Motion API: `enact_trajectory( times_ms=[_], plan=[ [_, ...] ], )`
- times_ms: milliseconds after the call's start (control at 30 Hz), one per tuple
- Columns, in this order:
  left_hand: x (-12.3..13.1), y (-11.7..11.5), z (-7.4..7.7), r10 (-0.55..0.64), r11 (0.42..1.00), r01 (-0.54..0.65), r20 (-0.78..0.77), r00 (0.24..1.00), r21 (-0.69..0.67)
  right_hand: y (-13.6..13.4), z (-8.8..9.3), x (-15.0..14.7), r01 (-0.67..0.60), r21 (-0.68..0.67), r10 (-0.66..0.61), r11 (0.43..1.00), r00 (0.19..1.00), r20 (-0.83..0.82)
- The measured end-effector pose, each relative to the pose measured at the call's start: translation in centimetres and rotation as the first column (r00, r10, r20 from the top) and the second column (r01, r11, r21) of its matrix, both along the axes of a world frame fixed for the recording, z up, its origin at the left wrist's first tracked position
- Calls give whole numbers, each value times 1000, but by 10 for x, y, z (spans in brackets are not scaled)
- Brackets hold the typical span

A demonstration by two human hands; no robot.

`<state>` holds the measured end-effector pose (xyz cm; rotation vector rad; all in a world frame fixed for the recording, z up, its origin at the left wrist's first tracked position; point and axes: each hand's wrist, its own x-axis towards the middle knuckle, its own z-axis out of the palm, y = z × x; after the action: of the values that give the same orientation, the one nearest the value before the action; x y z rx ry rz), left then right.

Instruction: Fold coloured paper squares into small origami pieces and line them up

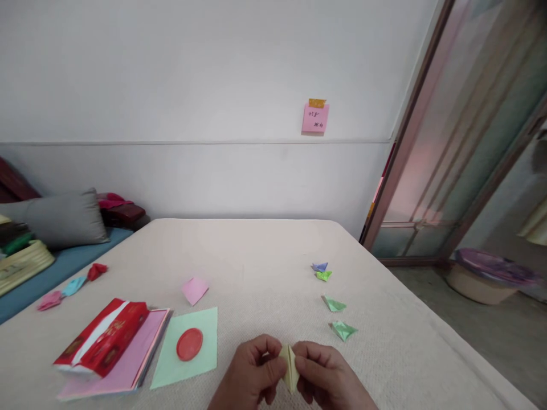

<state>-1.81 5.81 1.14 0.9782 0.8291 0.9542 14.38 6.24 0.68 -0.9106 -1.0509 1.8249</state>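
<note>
Between my two hands is a small pale-yellow folded paper (289, 369), held upright with a crease down its middle. My left hand (258, 370) pinches its left side between thumb and fingers. On the other side, my right hand (328, 373) grips the right edge the same way. To the right of my hands lie small folded paper pieces: a pale green one (343, 329), another green one (334, 303), a lime one (323, 275) and a blue one (319, 266). A pink folded paper (195, 290) rests further left.
At left, a red-and-white packet (105, 336) sits on a stack of coloured paper (143, 364). Beside it, a red round lid (189, 344) lies on a mint sheet (171, 373). Red (97, 271), blue (74, 286) and pink folded papers (50, 300) lie along the left edge of the cloth-covered table (243, 245).
</note>
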Motion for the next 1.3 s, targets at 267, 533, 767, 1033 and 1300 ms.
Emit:
enact_trajectory(
  times_ms=[267,533,767,1033,1300],
  plan=[
    [4,-6,2,-27,993,35,76,997,-110,-6,13,-9,75,-27,-77,997,992,-105],
    [3,2,-10,121,978,-102,-97,988,179,-3,6,-11,329,248,-357,911,931,75],
    [8,-10,6,386,871,-209,-357,851,445,-8,12,-11,285,230,-313,931,945,98],
    [10,-10,9,308,933,-253,-204,929,258,-15,19,-10,338,268,-374,902,922,99],
    [5,-8,10,213,958,-169,-181,960,233,-10,14,-13,114,196,-150,974,972,180]
  ],
)
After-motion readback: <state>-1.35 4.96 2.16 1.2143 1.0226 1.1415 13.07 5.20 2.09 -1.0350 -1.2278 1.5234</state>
